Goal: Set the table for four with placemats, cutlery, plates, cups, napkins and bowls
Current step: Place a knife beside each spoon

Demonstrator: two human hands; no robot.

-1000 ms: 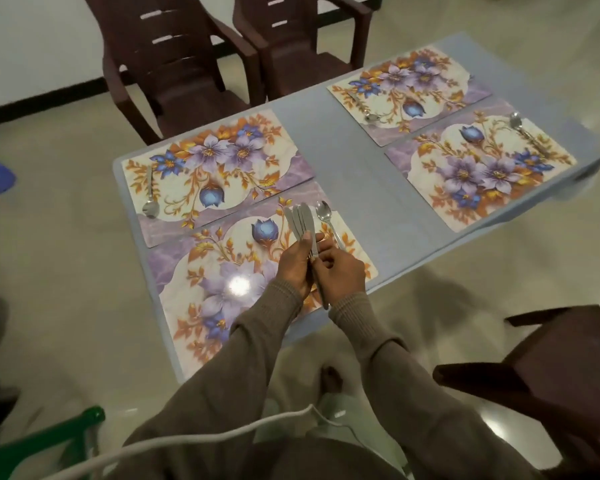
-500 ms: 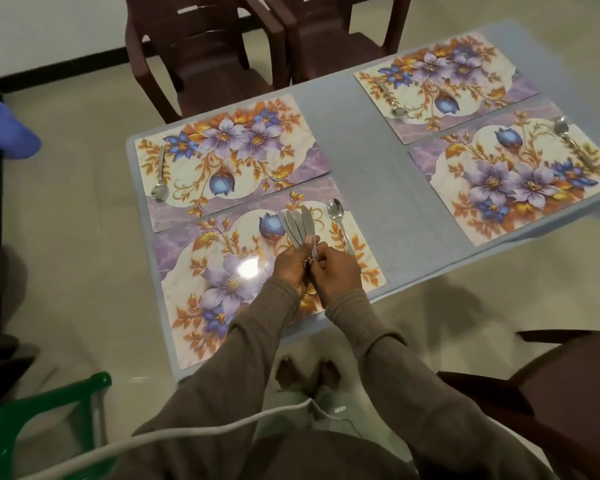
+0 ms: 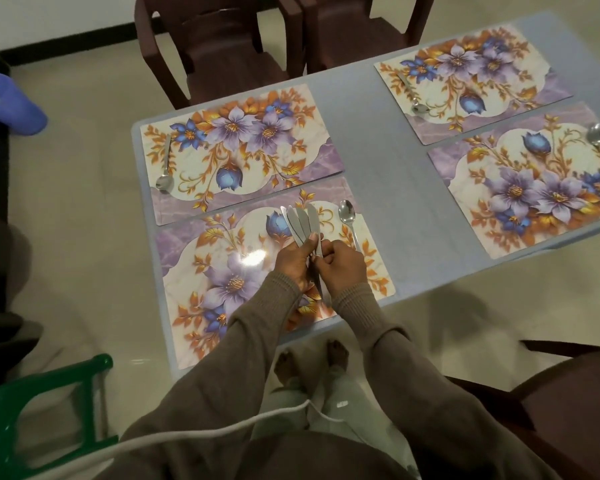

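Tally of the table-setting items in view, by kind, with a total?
Placemats: 4
Spoons: 4
Knives: 4, fanned in the left hand, right hand gripping one
Total: 12

Two dark brown plastic chairs (image 3: 222, 46) stand at the far side; another brown chair (image 3: 568, 393) sits near right, a green chair (image 3: 42, 403) near left, a blue plastic object (image 3: 11, 105) on the floor.
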